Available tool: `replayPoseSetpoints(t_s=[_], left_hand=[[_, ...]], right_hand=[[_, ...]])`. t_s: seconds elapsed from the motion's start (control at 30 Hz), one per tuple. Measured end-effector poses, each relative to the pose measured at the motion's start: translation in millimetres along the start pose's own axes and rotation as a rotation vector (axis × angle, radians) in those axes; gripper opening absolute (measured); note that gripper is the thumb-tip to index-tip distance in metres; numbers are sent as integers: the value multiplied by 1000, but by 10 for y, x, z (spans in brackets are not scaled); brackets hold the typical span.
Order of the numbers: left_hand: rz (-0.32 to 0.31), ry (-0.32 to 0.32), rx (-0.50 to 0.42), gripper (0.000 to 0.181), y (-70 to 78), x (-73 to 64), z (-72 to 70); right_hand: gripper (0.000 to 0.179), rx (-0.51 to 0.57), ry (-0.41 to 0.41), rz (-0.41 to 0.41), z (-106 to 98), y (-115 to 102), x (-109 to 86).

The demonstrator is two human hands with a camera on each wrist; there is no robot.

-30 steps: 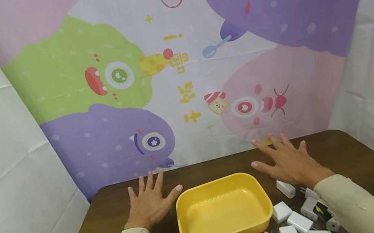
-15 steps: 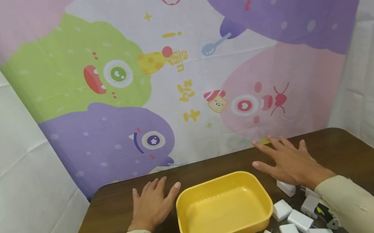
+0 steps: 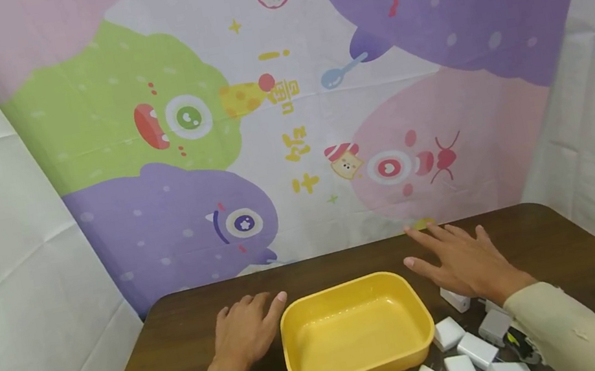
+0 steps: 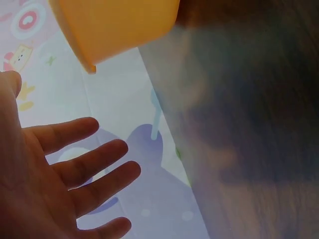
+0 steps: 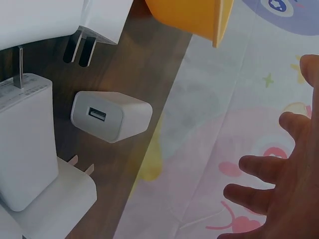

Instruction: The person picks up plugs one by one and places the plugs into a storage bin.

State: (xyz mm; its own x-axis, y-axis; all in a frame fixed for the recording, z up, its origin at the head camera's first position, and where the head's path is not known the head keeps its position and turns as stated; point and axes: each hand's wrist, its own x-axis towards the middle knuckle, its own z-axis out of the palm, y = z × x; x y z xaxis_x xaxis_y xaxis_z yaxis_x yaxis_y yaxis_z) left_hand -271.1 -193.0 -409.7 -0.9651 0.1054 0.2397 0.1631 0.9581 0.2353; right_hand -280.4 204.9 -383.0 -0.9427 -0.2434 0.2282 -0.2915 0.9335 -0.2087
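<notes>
A yellow plastic basin (image 3: 363,368) with nothing in it stands at the middle of the table. My left hand (image 3: 248,333) hovers palm down just left of it, thumb toward the rim; in the left wrist view the fingers (image 4: 99,162) are spread and hold nothing. To the right of the basin lie several white charger plugs (image 3: 477,351), heaped near my right sleeve. My right hand (image 3: 464,262) is held over the far side of that heap with fingers extended and bare. Close up in the right wrist view, one charger plug (image 5: 112,115) shows its USB port, and others show metal prongs.
The dark wooden table (image 3: 175,337) ends at a cloth backdrop (image 3: 304,224) with cartoon monsters. White cloth walls (image 3: 9,260) flank both sides. A black and yellow-green object (image 3: 517,342) lies among the chargers, partly under the right sleeve.
My left hand has drawn back slightly toward me and its fingers have bent down a little. The right fingertips have dipped slightly. The basin and chargers stay in place.
</notes>
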Motion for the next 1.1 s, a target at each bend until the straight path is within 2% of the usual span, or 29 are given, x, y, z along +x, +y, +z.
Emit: replayPoseSetpoints(t_s=[0.27,0.43,0.6,0.87,1.1], left_hand=[[7,62,-39,75,5,-54,52],[-28,89,-65,73,-9,-78,100],[-58,101,-76,74,-26,-97,124],[-54,130,-104,66,19,-106,136],[-63,132,-101,59,24,-115,147]], right_hand=[[80,-10,9,4,6,-7,-34],[80,-29,33,-12,7,20,-23],[77,-28,49,-45,22,12,-18],[73,24,40,-11,-4,7,-76],[67,27,71,-35,-23,-4,-89]])
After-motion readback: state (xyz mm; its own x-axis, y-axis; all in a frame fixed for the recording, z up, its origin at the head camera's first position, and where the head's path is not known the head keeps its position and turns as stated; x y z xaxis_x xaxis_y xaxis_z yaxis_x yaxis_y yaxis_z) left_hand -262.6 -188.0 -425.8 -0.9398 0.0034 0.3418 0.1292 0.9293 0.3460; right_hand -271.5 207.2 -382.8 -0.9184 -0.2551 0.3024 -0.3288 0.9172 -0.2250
